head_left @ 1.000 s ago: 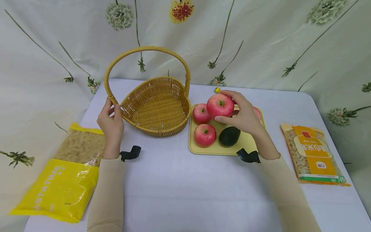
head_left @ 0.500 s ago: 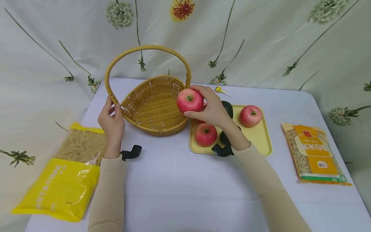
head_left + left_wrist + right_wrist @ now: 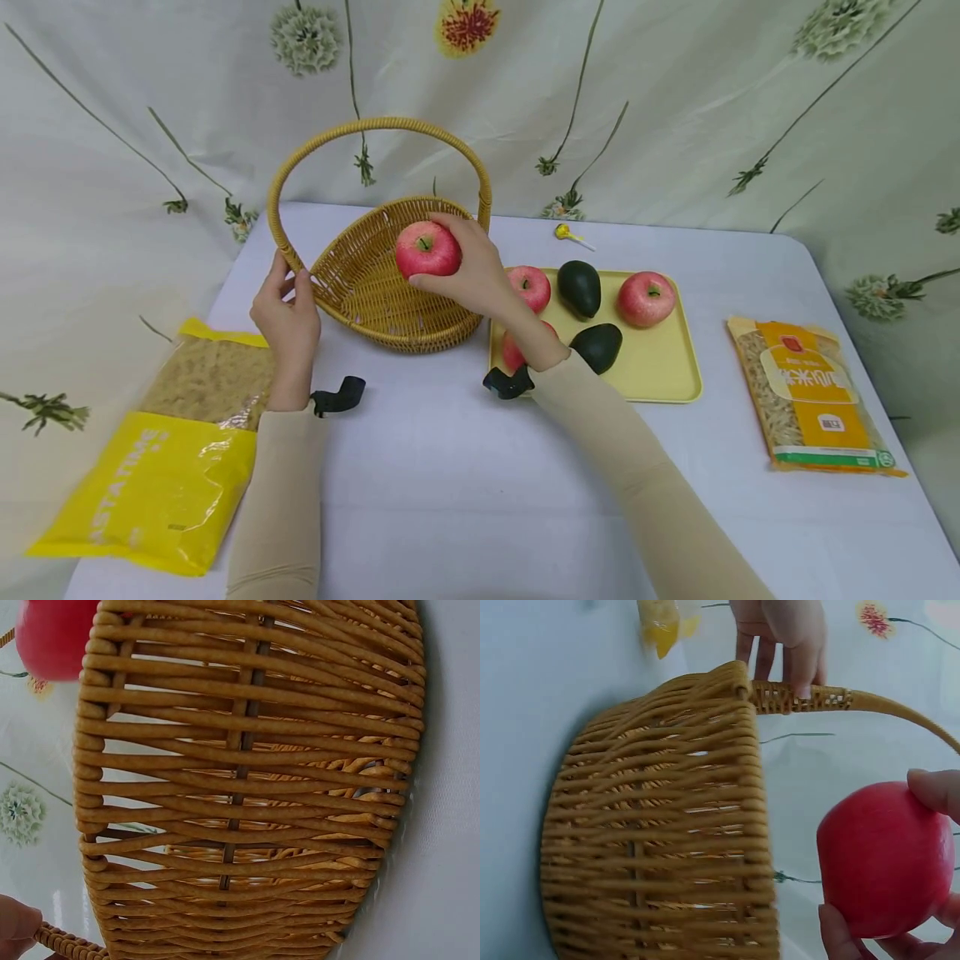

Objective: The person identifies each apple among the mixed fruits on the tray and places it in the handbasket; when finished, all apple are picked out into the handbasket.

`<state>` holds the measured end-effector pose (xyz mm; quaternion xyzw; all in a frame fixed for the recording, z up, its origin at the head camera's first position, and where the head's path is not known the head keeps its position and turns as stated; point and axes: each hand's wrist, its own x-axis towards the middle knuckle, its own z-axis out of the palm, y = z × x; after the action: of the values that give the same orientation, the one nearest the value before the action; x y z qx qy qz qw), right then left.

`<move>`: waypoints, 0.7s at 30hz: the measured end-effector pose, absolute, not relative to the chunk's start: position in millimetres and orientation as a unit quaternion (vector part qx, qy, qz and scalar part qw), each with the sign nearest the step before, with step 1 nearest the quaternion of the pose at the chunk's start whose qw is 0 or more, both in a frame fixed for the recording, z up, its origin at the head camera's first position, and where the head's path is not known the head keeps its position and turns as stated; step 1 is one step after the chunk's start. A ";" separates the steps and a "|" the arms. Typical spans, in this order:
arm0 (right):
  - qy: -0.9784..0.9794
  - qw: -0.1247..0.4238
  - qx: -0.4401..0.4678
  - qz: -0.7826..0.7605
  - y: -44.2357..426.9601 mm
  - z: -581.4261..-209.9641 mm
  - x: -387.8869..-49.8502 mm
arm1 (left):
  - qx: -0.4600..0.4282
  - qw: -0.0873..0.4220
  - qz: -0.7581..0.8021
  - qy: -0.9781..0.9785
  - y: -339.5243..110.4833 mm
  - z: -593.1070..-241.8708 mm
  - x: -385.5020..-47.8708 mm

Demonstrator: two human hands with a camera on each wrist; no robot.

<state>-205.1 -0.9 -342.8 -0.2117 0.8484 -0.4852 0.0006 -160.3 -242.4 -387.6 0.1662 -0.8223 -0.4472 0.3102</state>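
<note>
Table (image 3: 420, 500), near edge cut off, carries an upright wicker basket (image 3: 408, 340) toward its far left corner, the handle (image 3: 386, 124) arching left to right. The left hand (image 3: 288, 315) pinches the handle's left base. Above the basket's rim, the right hand (image 3: 480, 268) curls round an apple (image 3: 426, 248), stem upward, underside hidden from the head view.

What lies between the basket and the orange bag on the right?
In the head view, the yellow tray bearing three apples and two avocados lies right of the basket; the right sleeve crosses the tray's near edge. Bare tabletop separates tray from bag.
</note>
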 end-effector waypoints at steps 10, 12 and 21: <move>0.866 0.023 -0.144 -0.478 -39.0 -354.6 -223.7 | 0.169 0.309 -0.448 -0.822 -242.9 -388.4 -160.7; 0.871 0.030 -0.134 -0.472 -44.6 -356.3 -226.9 | 0.168 0.309 -0.449 -0.822 -242.9 -388.3 -160.8; 0.887 0.027 -0.124 -0.444 -61.4 -373.1 -243.2 | 0.169 0.312 -0.446 -0.822 -242.2 -388.7 -160.9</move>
<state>-243.2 -61.4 -373.1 -0.1244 0.8871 -0.4437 0.0269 -160.9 -242.2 -388.7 0.1693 -0.8216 -0.4459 0.3124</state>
